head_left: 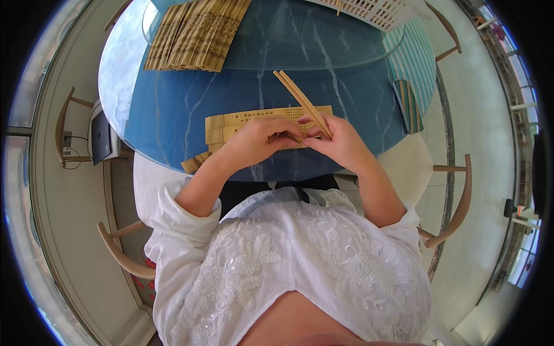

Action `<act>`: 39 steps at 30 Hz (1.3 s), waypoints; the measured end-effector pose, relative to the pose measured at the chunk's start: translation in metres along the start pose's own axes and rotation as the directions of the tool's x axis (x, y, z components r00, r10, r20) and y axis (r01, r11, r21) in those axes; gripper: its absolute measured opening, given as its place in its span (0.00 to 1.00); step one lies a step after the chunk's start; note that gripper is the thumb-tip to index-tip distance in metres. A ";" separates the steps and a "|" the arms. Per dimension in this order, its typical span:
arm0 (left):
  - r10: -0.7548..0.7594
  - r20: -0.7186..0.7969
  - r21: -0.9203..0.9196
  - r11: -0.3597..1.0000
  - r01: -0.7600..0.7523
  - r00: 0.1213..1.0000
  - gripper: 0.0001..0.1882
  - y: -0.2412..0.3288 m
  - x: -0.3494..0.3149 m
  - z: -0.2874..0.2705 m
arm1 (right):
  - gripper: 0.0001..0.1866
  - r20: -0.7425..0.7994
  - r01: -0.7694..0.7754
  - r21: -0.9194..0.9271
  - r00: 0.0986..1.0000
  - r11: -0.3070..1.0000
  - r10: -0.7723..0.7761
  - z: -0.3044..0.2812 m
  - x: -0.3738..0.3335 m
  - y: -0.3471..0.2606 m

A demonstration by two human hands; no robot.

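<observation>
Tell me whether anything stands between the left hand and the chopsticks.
Only the fingers of the right hand, gripping the chopsticks near their lower end, stand between there and the left hand. Nothing visible covers the chopsticks' far ends.

Sits at a round blue desk (161, 115) with white veining, dressed in a white blouse (231, 277) with raised floral embroidery. Holds a pair of wooden chopsticks (303, 102) in the right hand (341, 141), tips angled up and to the left. Curls the left hand (262, 135) just beside, above flat tan paper sleeves (231, 121); hard to tell whether gripping anything. Has a fanned pile of sleeves (199, 34) at the far left, a white slatted basket (381, 12) at the far right, and a striped flat case (408, 106) at the right edge.
</observation>
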State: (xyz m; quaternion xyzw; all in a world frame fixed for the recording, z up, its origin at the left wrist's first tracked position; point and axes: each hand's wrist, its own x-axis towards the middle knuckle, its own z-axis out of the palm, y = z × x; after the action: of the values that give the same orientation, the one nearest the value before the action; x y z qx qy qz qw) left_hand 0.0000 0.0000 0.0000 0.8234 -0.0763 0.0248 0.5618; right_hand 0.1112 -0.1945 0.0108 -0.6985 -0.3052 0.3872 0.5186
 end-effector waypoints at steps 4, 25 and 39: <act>0.109 0.003 0.065 0.992 -0.109 0.994 0.08 0.001 0.001 -0.004 | 0.21 0.019 -0.009 0.013 1.000 1.000 0.009 0.002 0.002 -0.003; -0.064 -0.054 0.081 0.994 0.068 0.996 0.04 -0.003 0.009 -0.017 | 0.17 -0.174 0.146 -0.832 0.847 0.536 -0.502 -0.030 -0.055 0.009; -0.189 0.039 0.002 0.982 0.189 0.981 0.04 0.002 0.012 -0.014 | 0.15 -0.021 0.241 -0.895 0.817 0.374 -0.577 -0.042 -0.053 0.000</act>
State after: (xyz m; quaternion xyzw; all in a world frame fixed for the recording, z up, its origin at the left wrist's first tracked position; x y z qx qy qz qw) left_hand 0.0125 0.0115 0.0083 0.8268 -0.0085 -0.0448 0.5607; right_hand 0.1197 -0.2587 0.0293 -0.8142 -0.5299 -0.0860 0.2209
